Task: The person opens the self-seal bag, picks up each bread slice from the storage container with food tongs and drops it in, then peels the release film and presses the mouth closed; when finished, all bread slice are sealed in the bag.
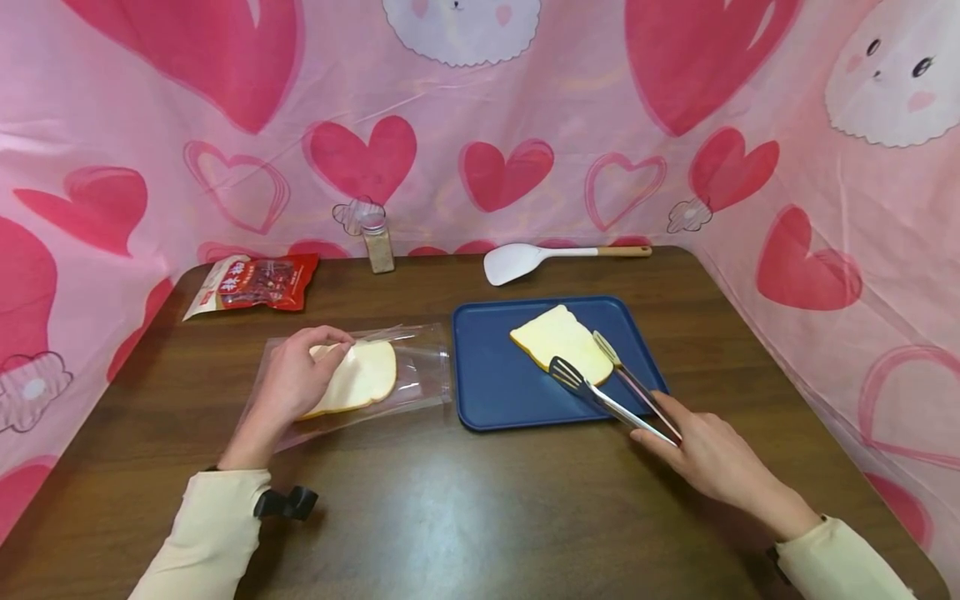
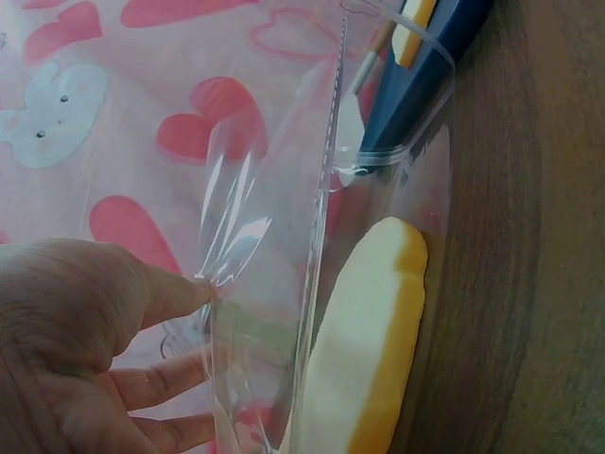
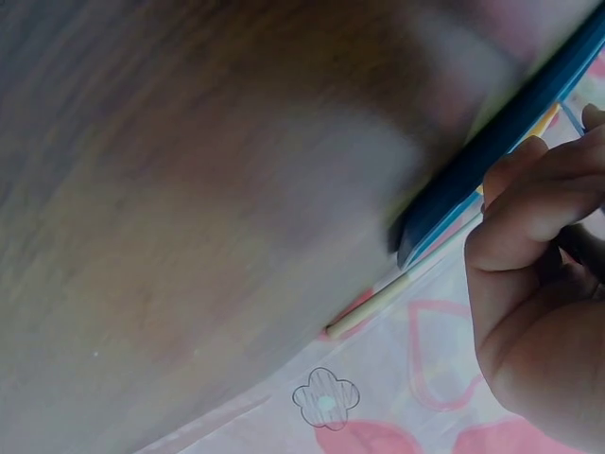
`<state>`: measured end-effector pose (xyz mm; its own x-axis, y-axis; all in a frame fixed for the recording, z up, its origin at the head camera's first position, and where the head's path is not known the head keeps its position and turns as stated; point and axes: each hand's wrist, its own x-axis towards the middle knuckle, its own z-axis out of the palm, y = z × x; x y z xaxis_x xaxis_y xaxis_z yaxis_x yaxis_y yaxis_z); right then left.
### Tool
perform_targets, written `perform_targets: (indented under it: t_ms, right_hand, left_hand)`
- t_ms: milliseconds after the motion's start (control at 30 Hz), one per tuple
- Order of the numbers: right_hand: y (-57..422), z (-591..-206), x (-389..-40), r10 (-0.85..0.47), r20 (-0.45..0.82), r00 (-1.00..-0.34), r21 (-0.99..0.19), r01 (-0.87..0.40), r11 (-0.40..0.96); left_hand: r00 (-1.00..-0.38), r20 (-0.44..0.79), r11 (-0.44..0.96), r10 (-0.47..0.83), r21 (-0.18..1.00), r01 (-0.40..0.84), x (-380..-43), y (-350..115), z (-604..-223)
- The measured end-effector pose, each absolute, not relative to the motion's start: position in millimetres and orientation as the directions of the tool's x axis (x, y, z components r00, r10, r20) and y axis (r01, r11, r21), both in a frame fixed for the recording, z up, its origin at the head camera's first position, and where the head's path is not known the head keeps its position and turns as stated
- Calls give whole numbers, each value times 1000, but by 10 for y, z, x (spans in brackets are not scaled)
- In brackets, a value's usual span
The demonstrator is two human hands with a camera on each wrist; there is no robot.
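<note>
My left hand (image 1: pixel 302 372) pinches the upper film of a clear plastic bag (image 1: pixel 423 367) between thumb and fingers. In the left wrist view the film stands lifted above a bread slice (image 2: pixel 369 331) lying inside the bag. My right hand (image 1: pixel 712 454) grips metal tongs (image 1: pixel 633 414) with slotted dark tips. The tongs' arms are spread around the near right corner of another bread slice (image 1: pixel 558 337), which lies on a blue tray (image 1: pixel 487 400). Whether the tips touch that slice I cannot tell. In the right wrist view the tongs are mostly hidden behind the fingers.
A red and white food packet (image 1: pixel 266 282) lies at the back left, with a small glass spice jar (image 1: pixel 378 247) upright beside it. Behind the tray lies a white spatula (image 1: pixel 517 260) with a wooden handle end. A pink heart-patterned cloth (image 1: pixel 450 100) encloses the wooden table (image 1: pixel 420 517).
</note>
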<state>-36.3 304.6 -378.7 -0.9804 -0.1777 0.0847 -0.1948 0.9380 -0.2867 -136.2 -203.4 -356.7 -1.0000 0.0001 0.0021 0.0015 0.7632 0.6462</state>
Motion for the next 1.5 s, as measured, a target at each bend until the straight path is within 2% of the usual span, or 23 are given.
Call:
perform_targets:
  t_ms: [800, 1133, 1500]
  right_hand:
    - [2962, -3813, -334, -184, 1, -983, -262, -177, 949]
    - [2937, -3673, -361, -292, 117, -949, -161, -309, 937]
    - [2736, -3560, -573, -453, 96, -887, -94, -461, 883]
  left_hand:
    - [-999, 43, 766, 3, 642, 30, -1344, -2077, -3600]
    - [-1000, 7, 756, 0, 655, 4, -1353, -2073, -3571]
    - [-1000, 25, 726, 12, 687, 26, -1346, -2088, -3596]
